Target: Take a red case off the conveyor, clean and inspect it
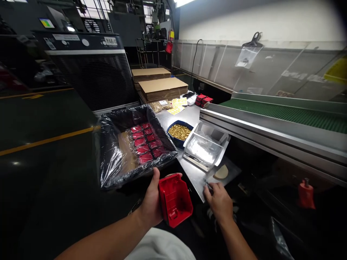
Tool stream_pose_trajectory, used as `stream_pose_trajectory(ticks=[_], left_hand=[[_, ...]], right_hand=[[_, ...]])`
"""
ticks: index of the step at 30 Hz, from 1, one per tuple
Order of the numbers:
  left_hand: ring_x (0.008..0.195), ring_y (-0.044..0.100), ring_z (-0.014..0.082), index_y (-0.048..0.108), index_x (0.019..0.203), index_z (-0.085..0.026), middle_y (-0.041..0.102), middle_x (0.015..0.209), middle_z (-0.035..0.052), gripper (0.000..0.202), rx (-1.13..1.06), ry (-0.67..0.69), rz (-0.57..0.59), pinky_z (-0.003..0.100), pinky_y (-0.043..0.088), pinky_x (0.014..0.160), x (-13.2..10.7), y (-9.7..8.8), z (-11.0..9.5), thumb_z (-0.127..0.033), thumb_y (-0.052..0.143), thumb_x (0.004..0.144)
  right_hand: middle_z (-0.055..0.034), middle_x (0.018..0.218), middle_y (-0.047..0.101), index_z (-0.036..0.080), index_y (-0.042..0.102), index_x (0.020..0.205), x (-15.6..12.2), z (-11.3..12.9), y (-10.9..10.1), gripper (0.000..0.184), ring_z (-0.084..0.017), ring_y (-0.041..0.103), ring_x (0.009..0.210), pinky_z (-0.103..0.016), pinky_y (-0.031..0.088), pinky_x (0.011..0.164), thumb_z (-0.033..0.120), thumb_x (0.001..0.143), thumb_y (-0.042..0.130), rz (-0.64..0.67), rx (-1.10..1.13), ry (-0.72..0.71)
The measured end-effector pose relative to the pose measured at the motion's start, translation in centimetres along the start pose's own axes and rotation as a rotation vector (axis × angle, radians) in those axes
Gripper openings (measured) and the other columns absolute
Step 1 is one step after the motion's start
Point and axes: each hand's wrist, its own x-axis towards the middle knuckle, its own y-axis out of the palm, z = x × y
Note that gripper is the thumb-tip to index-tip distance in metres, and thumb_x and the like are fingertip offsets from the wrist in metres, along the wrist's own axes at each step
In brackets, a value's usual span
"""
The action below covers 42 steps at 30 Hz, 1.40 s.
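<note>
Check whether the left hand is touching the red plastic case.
Touching. The head view shows the left hand wrapped around the red plastic case, thumb along its upper left edge, held off the steel table.

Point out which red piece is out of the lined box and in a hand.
The red plastic case in the left hand, tilted below the lined box. The other red packs lie in rows inside it.

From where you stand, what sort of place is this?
Most likely a factory packing station. A green conveyor belt runs along the steel workbench, flat cardboard sheets are stacked behind, and a plastic-lined box holds rows of red packets. The left hand holds a red plastic case.
</note>
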Motion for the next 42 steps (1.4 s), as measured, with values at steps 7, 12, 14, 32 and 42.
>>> stream_pose_trajectory(ticks=[7,12,14,32,42], left_hand=[[0.091,0.065,0.0313,0.057,0.126,-0.013,0.068,0.102,0.0165,0.081,0.175,0.001,-0.144,0.045,0.055,0.082,-0.4,0.7,0.6,-0.079,0.037,0.085],[0.093,0.065,0.0267,0.061,0.118,-0.015,0.066,0.101,0.0148,0.072,0.227,0.008,-0.159,0.036,0.054,0.081,-0.5,0.9,1.1,-0.076,0.039,0.086],[0.086,0.065,0.0224,0.063,0.11,-0.015,0.065,0.092,0.0115,0.067,0.224,-0.007,-0.153,0.029,0.054,0.075,-0.6,1.2,1.2,-0.074,0.039,0.088],[0.068,0.061,0.0177,0.061,0.103,-0.014,0.061,0.079,0.0087,0.063,0.3,-0.113,-0.11,0.024,0.049,0.062,-1.1,1.6,1.9,-0.07,0.033,0.092],[0.076,0.063,0.0223,0.062,0.104,-0.014,0.064,0.084,0.0108,0.066,0.348,-0.202,-0.103,0.032,0.052,0.073,-0.8,1.5,2.0,-0.073,0.037,0.088]], right_hand=[[-0.001,0.089,0.065,0.026,0.061,0.105,-1.7,5.4,-5.7,0.032,-0.014,0.061,0.072,-0.028,0.053,0.068,0.051,0.086,0.056,-0.063,0.385,0.09],[0.0016,0.097,0.068,0.032,0.056,0.12,-4.8,12.3,-10.6,0.029,-0.009,0.065,0.081,-0.018,0.054,0.07,0.036,0.091,0.054,0.106,0.548,-0.243],[0.0015,0.097,0.067,0.032,0.055,0.12,-5.5,13.5,-11.1,0.028,-0.009,0.065,0.085,-0.019,0.054,0.074,0.03,0.093,0.051,0.18,0.5,-0.386],[-0.0001,0.086,0.065,0.027,0.061,0.106,-5.2,14.2,-10.6,0.018,-0.011,0.064,0.073,-0.022,0.049,0.058,0.025,0.092,0.05,0.206,0.338,-0.525],[0.0005,0.087,0.066,0.027,0.06,0.108,-4.4,12.4,-11.0,0.018,-0.01,0.063,0.074,-0.023,0.052,0.065,0.024,0.093,0.051,0.257,0.401,-0.542]])
